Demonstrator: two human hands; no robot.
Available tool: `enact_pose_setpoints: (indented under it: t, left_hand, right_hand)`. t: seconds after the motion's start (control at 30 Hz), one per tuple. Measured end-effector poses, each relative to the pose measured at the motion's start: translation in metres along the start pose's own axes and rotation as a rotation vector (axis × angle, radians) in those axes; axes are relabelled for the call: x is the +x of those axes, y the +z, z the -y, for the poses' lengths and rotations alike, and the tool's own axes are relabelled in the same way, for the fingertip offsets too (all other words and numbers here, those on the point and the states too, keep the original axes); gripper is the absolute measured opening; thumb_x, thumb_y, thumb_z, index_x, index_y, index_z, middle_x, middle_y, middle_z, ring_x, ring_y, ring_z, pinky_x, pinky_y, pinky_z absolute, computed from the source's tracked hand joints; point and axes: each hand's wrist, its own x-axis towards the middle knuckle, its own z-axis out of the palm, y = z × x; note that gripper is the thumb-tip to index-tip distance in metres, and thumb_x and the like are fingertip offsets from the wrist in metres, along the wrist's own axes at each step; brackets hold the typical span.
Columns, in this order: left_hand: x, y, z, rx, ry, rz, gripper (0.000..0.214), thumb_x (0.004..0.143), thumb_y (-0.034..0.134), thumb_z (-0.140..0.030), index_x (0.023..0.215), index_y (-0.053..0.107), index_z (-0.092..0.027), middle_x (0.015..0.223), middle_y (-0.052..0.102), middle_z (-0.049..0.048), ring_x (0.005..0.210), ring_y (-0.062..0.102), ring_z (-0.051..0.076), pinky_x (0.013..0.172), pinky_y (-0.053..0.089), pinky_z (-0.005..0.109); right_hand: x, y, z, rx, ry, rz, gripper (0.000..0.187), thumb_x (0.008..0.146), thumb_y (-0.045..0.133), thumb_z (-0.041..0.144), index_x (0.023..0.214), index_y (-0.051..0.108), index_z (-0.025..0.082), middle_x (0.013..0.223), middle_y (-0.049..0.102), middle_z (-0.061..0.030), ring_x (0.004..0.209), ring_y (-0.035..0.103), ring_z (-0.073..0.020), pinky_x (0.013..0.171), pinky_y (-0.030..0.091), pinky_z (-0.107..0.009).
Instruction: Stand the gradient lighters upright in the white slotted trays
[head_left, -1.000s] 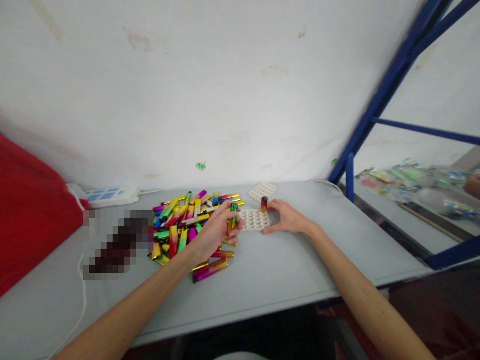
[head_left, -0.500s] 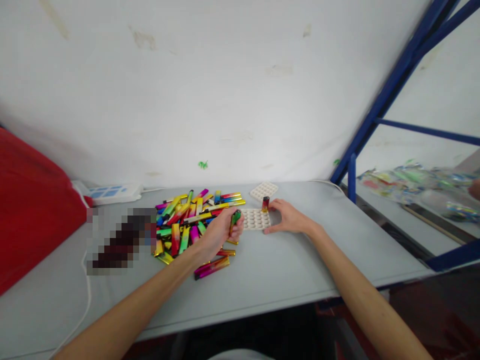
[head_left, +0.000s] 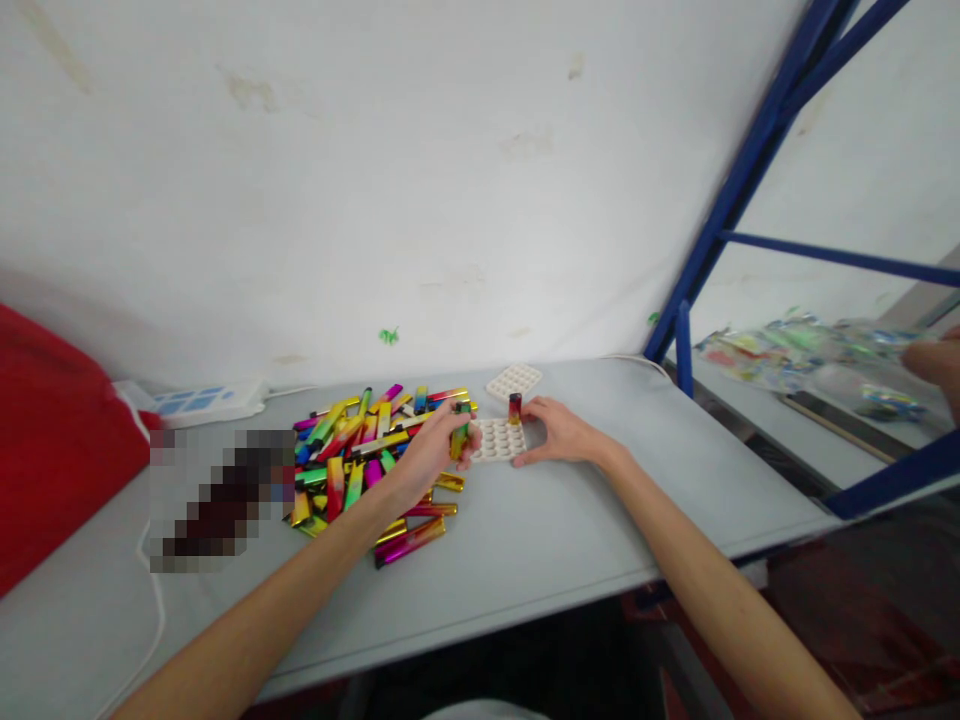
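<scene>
In my left hand (head_left: 431,450) is a green and yellow lighter (head_left: 460,436), held roughly upright by closed fingers at the left end of a white tray (head_left: 498,438) with rows of round holes. A dark red and gold lighter (head_left: 514,409) stands upright in the tray's far right corner. My right hand (head_left: 562,432) grips the tray's right side, thumb at the near corner and fingers at the far one, beside the standing lighter. Left of the tray, and partly behind my left hand, spreads a pile of shiny multicoloured lighters (head_left: 356,482).
A second white tray (head_left: 514,381) lies behind the first. On the left are a power strip (head_left: 210,402), a white cable (head_left: 160,610) and a red bag or cloth (head_left: 60,450). Blue metal framing (head_left: 739,190) rises at right; beyond it, another person's hand (head_left: 937,362) is near a clear plastic bag (head_left: 810,352).
The whole view has shifted slightly. The lighter in my left hand has turned more upright at the tray. My right hand keeps its place on the tray's side.
</scene>
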Motion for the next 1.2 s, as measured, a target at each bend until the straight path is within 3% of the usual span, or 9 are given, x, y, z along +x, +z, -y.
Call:
enact_pose_setpoints:
  t: [0.1, 0.17, 0.4, 0.57, 0.8, 0.97, 1.07, 1.2]
  left_hand:
    - [0.014, 0.000, 0.001, 0.227, 0.161, -0.057, 0.028, 0.080, 0.070, -0.042, 0.092, 0.057, -0.020, 0.088, 0.064, 0.0033, 0.079, 0.060, 0.017, 0.065, 0.050, 0.026]
    - [0.024, 0.000, 0.000, 0.440, 0.284, -0.065, 0.025, 0.081, 0.071, -0.042, 0.089, 0.065, -0.018, 0.093, 0.066, 0.0054, 0.092, 0.062, 0.020, 0.079, 0.051, 0.029]
    - [0.057, 0.002, 0.004, 0.773, 0.491, 0.071, 0.024, 0.086, 0.067, -0.036, 0.102, 0.076, -0.021, 0.110, 0.074, 0.0088, 0.104, 0.066, 0.026, 0.096, 0.048, 0.036]
    - [0.064, 0.002, 0.007, 0.947, 0.542, 0.068, 0.020, 0.088, 0.065, -0.033, 0.100, 0.075, -0.021, 0.106, 0.075, 0.0099, 0.098, 0.067, 0.027, 0.095, 0.048, 0.038]
    - [0.066, 0.002, 0.003, 1.102, 0.597, 0.172, 0.018, 0.091, 0.060, -0.028, 0.102, 0.072, -0.022, 0.099, 0.074, 0.0085, 0.088, 0.067, 0.025, 0.086, 0.048, 0.034]
    - [0.060, 0.010, 0.004, 1.091, 0.559, 0.148, 0.045, 0.094, 0.058, -0.032, 0.138, 0.054, -0.025, 0.098, 0.075, 0.0051, 0.085, 0.070, 0.023, 0.080, 0.050, 0.031]
    - [0.058, 0.003, -0.002, 1.126, 0.512, 0.062, 0.044, 0.097, 0.051, -0.041, 0.137, 0.054, -0.024, 0.092, 0.076, 0.0035, 0.084, 0.071, 0.022, 0.081, 0.051, 0.031]
    - [0.059, -0.028, -0.018, 1.363, 0.427, -0.166, 0.030, 0.096, 0.048, -0.039, 0.108, 0.068, -0.020, 0.092, 0.076, 0.0063, 0.087, 0.071, 0.023, 0.083, 0.051, 0.033]
  right_hand:
    - [0.001, 0.002, 0.000, -0.023, 0.011, -0.016, 0.073, 0.060, 0.089, 0.064, 0.111, 0.066, 0.017, 0.110, 0.065, -0.0108, 0.099, 0.060, -0.0278, 0.091, 0.047, -0.040]
    - [0.002, 0.003, -0.001, -0.015, 0.015, -0.023, 0.075, 0.059, 0.089, 0.065, 0.114, 0.067, 0.017, 0.111, 0.066, -0.0107, 0.100, 0.060, -0.0284, 0.093, 0.046, -0.042]
    - [0.000, 0.003, -0.001, 0.010, 0.021, -0.023, 0.075, 0.062, 0.090, 0.060, 0.120, 0.065, 0.020, 0.118, 0.064, -0.0106, 0.109, 0.058, -0.0297, 0.099, 0.043, -0.044]
    - [0.000, 0.004, -0.002, 0.014, 0.022, -0.029, 0.073, 0.061, 0.090, 0.060, 0.117, 0.065, 0.020, 0.117, 0.064, -0.0098, 0.108, 0.058, -0.0287, 0.098, 0.042, -0.044]
    - [0.001, 0.005, -0.004, 0.007, 0.016, -0.023, 0.072, 0.061, 0.090, 0.061, 0.114, 0.064, 0.020, 0.117, 0.063, -0.0099, 0.108, 0.057, -0.0287, 0.099, 0.042, -0.044]
    - [0.001, 0.005, -0.005, -0.009, 0.009, -0.013, 0.072, 0.063, 0.088, 0.062, 0.116, 0.064, 0.019, 0.117, 0.064, -0.0102, 0.109, 0.057, -0.0290, 0.100, 0.041, -0.044]
    - [0.001, 0.004, -0.003, -0.016, 0.008, -0.019, 0.072, 0.062, 0.088, 0.062, 0.114, 0.064, 0.018, 0.117, 0.063, -0.0101, 0.109, 0.057, -0.0292, 0.099, 0.042, -0.043]
    - [0.001, 0.003, -0.002, -0.020, 0.016, -0.016, 0.072, 0.063, 0.088, 0.062, 0.114, 0.064, 0.018, 0.117, 0.063, -0.0103, 0.108, 0.058, -0.0287, 0.097, 0.043, -0.042]
